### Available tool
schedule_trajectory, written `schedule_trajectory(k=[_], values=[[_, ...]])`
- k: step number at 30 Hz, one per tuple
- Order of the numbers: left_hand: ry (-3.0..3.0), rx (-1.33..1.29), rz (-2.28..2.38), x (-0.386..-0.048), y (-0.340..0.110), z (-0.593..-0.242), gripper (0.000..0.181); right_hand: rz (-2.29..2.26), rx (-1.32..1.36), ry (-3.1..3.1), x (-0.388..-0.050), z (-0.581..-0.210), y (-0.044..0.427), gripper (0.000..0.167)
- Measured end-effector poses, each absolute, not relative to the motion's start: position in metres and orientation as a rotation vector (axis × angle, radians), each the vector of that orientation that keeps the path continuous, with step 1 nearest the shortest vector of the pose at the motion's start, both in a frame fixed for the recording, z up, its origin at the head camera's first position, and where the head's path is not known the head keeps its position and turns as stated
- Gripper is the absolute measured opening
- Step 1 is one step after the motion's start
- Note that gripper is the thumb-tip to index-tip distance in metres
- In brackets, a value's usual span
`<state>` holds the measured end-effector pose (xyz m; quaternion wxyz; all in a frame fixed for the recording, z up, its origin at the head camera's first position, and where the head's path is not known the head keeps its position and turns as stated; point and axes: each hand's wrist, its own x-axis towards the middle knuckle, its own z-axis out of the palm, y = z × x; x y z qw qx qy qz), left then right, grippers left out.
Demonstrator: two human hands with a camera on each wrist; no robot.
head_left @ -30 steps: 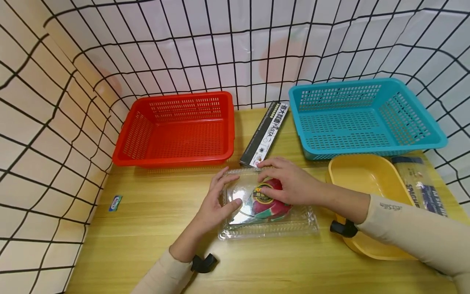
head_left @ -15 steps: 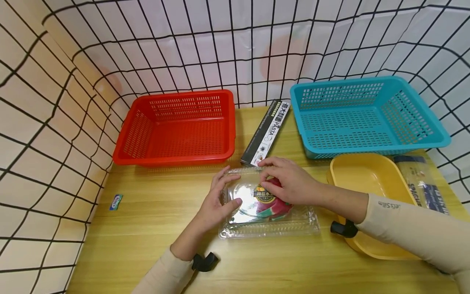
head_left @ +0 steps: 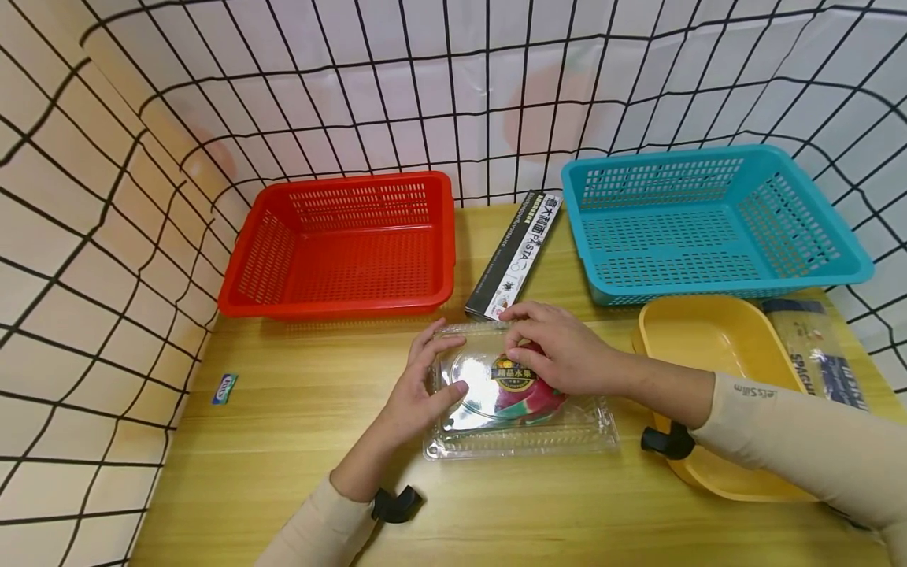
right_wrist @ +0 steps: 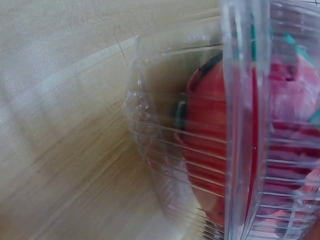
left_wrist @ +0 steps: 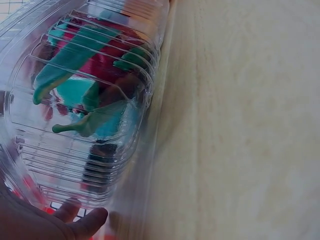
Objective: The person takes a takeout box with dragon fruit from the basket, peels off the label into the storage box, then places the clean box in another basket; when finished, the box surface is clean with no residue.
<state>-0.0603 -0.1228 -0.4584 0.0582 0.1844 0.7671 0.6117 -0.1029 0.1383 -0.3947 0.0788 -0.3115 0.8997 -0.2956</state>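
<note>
Two hands (head_left: 414,398) (head_left: 567,350), one clamshell (head_left: 524,442), one fruit (head_left: 544,402), two baskets (head_left: 361,264) (head_left: 669,236), one tub (head_left: 697,339), one box (head_left: 513,256), two packets (head_left: 224,389) (head_left: 815,339)

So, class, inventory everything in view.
Clear plastic clamshell: 1, colourless, centre
Round fruit: 1, red-green, inside clamshell
Red plastic basket: 1, red, back-left
Blue plastic basket: 1, blue, back-right
Plastic tub: 1, yellow, right
Pasta box: 1, black-white, between baskets
Spaghetti packet: 1, yellowish, far-right
Small packet: 1, green-white-blue, left
Wooden table: 1, yellow-brown, beneath
Wire grid: uncounted, black, around
Sleeves: 2, beige, forearms
Clips: 2, black, wrists
Left fingers, right fingers: 2 sets, bare, at clamshell
</note>
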Motion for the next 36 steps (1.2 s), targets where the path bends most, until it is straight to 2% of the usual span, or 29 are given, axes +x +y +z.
schedule_trajectory(k=[16,24,36], values=[[2.308,0.574,1.869,-0.061,-0.123,-0.460,0.059,-1.019,-0.877,2.564,-0.105,-0.393,0.146,0.011],[2.315,0.579,1.858,-0.062,-0.125,-0.460,0.058,-1.329,-0.673,2.446,-0.111,-0.382,0.157,0.007],[2.320,0.595,1.848,-0.061,-0.125,-0.460,0.060,-1.174,-0.553,2.579,-0.108,-0.364,0.182,0.004]])
